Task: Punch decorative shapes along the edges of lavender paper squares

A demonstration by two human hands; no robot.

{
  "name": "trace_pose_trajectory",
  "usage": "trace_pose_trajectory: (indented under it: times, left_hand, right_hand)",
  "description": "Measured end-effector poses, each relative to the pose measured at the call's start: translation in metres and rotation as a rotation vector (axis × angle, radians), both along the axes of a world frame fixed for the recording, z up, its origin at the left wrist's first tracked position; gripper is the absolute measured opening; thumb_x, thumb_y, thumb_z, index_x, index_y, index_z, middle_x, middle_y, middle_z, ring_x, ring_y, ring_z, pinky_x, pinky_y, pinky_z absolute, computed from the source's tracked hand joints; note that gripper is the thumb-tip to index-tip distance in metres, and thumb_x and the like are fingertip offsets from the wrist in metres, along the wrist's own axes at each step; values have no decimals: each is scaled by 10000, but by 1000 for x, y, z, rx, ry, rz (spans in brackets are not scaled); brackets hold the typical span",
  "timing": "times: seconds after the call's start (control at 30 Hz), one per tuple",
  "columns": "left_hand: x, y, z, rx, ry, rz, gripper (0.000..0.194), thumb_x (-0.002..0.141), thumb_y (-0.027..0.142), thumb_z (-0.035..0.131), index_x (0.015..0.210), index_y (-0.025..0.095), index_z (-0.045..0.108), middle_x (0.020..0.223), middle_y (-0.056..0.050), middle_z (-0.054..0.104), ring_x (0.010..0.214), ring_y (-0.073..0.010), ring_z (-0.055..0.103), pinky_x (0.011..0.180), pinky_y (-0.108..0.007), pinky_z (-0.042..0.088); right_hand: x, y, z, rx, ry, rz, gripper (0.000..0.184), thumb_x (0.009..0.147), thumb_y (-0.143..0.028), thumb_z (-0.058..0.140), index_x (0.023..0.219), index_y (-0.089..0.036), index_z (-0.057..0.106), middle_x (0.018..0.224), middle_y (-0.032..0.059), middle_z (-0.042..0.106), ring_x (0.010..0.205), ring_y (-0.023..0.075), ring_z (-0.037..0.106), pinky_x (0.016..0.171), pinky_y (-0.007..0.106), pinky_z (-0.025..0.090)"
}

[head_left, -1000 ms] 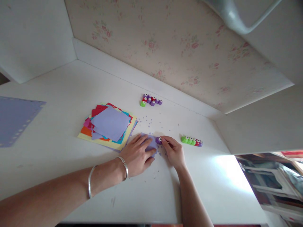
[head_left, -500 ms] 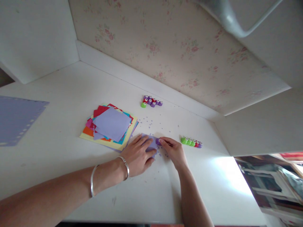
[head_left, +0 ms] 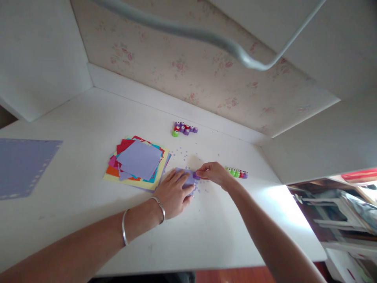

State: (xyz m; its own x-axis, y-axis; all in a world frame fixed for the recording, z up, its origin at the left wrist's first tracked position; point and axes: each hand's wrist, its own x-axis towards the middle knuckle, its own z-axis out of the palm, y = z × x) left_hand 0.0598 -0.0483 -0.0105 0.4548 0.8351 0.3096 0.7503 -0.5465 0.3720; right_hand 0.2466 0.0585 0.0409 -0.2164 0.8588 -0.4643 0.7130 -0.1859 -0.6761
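Note:
My left hand [head_left: 173, 197] lies flat with its fingers spread, pressing a small sheet of purple paper [head_left: 186, 171] onto the white tabletop. With fingers closed, my right hand [head_left: 215, 173] grips a small purple craft punch [head_left: 196, 176] at the paper's right edge. The thumb and fingers cover most of the punch. Tiny purple paper cutouts [head_left: 185, 154] are scattered behind and beside the sheet. Just behind my right wrist is a row of green, red and purple punches [head_left: 237, 173], its left end close to the forearm.
A pile of coloured paper [head_left: 141, 159] lies left of my hands. More punches [head_left: 185, 128] stand grouped near the back wall. At the far left rests a larger purple sheet [head_left: 26, 167] with punched edges. A pale curved bar [head_left: 206, 36] crosses overhead.
My right hand has turned, its forearm now coming in from farther right, and it covers more of the punch. The left hand stays on the paper. The camera view has shifted.

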Motion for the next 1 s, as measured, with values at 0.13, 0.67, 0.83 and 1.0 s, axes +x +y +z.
trace_pose_trajectory:
  times: [0.13, 0.67, 0.83, 1.0]
  left_hand:
    - [0, -1, 1, 5, -18, 10, 334, 906, 403, 546, 1195, 271, 647, 1367, -93, 511, 1295, -285, 406, 1144, -515, 212]
    - [0, -1, -1, 23, -46, 15, 326, 894, 399, 567, 1183, 277, 656, 1358, -93, 519, 1290, -282, 415, 1136, -522, 225]
    - [0, -1, 0, 22, -38, 15, 329, 896, 399, 560, 1186, 278, 658, 1353, -100, 519, 1279, -289, 426, 1130, -521, 238]
    - [0, -2, -1, 35, -43, 35, 337, 889, 405, 568, 1189, 287, 662, 1359, -99, 509, 1281, -304, 423, 1127, -515, 249]
  right_hand:
    - [2, 6, -1, -4, 17, 47, 186, 588, -333, 807, 649, -176, 726, 602, 19, 694, 578, 140, 603, 581, 251, 465]
    - [11, 8, -10, 72, 101, 53, 212, 571, -378, 838, 626, -191, 754, 548, 21, 688, 544, 161, 631, 579, 280, 525]
    - [11, 5, -4, 50, 101, 53, 246, 605, -416, 823, 708, -195, 784, 603, 28, 713, 590, 168, 652, 643, 314, 548]
    - [11, 0, 3, 31, 126, 52, 270, 639, -415, 798, 798, -198, 795, 700, 37, 746, 654, 154, 669, 716, 320, 560]
